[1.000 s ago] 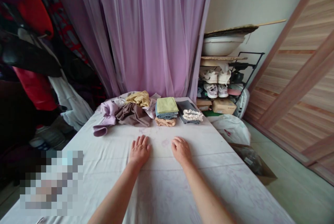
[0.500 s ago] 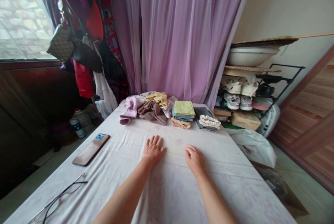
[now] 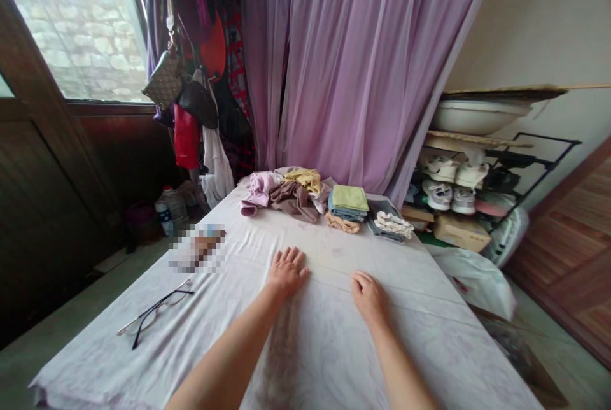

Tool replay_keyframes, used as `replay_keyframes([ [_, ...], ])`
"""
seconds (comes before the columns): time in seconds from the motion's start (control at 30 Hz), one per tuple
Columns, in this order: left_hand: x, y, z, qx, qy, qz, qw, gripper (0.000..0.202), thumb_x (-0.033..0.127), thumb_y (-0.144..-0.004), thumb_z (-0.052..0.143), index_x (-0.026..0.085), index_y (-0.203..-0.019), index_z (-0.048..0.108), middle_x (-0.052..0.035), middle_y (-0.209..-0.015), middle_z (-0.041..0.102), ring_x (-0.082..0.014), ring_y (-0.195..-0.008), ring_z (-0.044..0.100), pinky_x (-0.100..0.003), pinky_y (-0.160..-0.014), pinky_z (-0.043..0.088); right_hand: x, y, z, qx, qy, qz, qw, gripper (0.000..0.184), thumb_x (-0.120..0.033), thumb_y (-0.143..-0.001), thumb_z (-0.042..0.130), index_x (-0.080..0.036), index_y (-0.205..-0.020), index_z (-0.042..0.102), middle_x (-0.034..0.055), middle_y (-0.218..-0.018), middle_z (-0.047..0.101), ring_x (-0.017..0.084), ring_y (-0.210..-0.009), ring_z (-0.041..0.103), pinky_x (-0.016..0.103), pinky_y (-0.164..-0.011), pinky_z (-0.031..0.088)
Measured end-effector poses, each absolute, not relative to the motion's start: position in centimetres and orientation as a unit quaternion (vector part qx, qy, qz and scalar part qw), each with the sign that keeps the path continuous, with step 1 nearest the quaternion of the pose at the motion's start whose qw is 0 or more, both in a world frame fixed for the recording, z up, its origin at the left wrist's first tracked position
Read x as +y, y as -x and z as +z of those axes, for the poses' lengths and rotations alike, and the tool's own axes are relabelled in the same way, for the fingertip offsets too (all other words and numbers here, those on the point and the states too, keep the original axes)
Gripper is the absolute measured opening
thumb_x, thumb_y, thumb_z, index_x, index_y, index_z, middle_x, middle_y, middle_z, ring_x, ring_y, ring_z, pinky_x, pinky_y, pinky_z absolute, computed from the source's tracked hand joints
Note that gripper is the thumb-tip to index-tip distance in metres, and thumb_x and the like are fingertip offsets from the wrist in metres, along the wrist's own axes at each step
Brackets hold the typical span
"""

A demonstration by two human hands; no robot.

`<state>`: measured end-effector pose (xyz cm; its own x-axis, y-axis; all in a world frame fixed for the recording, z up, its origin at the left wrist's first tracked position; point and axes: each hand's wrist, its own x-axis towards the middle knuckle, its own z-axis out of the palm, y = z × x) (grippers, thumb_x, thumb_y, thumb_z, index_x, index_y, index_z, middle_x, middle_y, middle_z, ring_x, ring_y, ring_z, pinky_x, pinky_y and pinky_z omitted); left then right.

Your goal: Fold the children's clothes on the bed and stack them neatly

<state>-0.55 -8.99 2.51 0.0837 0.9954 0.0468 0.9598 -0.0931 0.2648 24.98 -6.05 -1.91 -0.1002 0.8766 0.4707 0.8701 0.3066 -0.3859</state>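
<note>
"The white sheet [image 3: 324, 333]: where does it lie from the hands?" asks one.

"Directly beneath both, running under the folded stack [image 3: 351, 197] and out on its near side," the other answers. "The left hand [image 3: 287, 274] rests palm down, fingers loosely spread, holding nothing, nearer than the stack and to its left. The right hand [image 3: 370, 296], also on the stack's near side, has its fingers curled in; its underside is hidden, so whether it grips any sheet cannot be told."

"And resting well?"

"Probably light, even pressure, so the sheet doesn't ruck and tug the stack."
</note>
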Motion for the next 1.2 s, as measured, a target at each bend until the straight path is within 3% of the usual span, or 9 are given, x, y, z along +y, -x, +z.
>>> replay_keyframes([
  [0.57,-13.2,2.4,2.1,0.674,-0.723,0.138,0.061,0.05,0.045,-0.096,0.042,0.026,-0.143,0.047,-0.0081,-0.155,0.04,-0.0289,-0.145,0.03,-0.054,-0.119,0.02,-8.7,-25.7,-1.7,-0.735,0.59,0.044,0.33,0.032,-0.026,-0.082,0.045,-0.024,-0.083,0.077,0.0078,-0.106,0.075,0.022,-0.101,0.068,0.034,-0.095,0.05],
  [0.83,-13.7,2.6,2.7,0.67,-0.726,0.145,0.058,0.045,0.042,-0.096,0.045,0.027,-0.138,0.051,-0.0083,-0.15,0.046,-0.0293,-0.141,0.035,-0.058,-0.117,0.021,-6.9,-24.5,-1.3,-0.672,0.613,0.146,0.389,0.033,-0.037,-0.078,0.046,-0.026,-0.084,0.077,0.0068,-0.1,0.077,0.024,-0.097,0.07,0.035,-0.088,0.054],
  [1.07,-12.4,3.3,2.7,0.693,-0.707,0.132,0.047,0.051,0.046,-0.096,0.042,0.024,-0.142,0.048,-0.0114,-0.156,0.039,-0.0296,-0.144,0.033,-0.055,-0.118,0.022,-3.5,-21.2,0.9,-0.676,0.58,0.214,0.402,0.033,-0.036,-0.077,0.047,-0.026,-0.086,0.077,0.0045,-0.099,0.077,0.023,-0.094,0.071,0.035,-0.088,0.054],
  [1.2,-11.0,3.8,2.9,0.698,-0.702,0.136,0.034,0.049,0.046,-0.098,0.039,0.024,-0.141,0.048,-0.0107,-0.153,0.044,-0.0295,-0.141,0.037,-0.055,-0.117,0.023,-1.5,-20.0,0.8,-0.656,0.577,0.266,0.406,0.031,-0.038,-0.075,0.05,-0.026,-0.088,0.077,0.0046,-0.092,0.078,0.023,-0.087,0.072,0.033,-0.081,0.055],
])
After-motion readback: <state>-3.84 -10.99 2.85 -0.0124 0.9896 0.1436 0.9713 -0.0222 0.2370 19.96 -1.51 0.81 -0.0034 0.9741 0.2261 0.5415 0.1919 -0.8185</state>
